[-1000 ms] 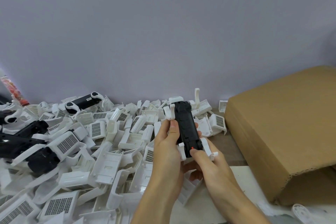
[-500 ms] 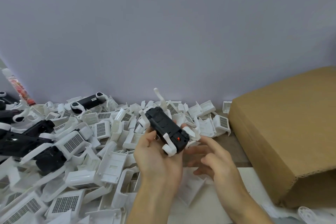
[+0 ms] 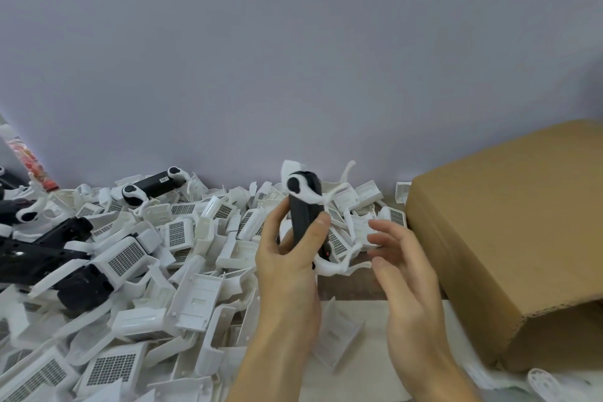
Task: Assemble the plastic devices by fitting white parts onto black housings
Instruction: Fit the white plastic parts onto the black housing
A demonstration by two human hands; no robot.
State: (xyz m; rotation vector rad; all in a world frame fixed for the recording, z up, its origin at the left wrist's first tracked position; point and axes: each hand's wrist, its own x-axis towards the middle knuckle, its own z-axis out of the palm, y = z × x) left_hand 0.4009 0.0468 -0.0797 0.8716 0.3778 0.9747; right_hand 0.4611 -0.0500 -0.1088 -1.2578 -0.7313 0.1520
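The big pile of white plastic parts (image 3: 182, 258) covers the worktop (image 3: 352, 287). The left hand (image 3: 287, 268) grips the long black plastic housing (image 3: 305, 222) upright above it. The right hand (image 3: 401, 268) is spread, empty. Hold steady; push each white piece until snug.

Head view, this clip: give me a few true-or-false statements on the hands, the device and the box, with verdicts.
1. The left hand grips the black device. True.
2. The right hand also holds the device. False: it is open and holds nothing.
3. A cardboard box stands to the right of the hands. True.
4. The pile of white parts lies inside the box. False: it lies on the table to the left.
5. The held device is upright. True.
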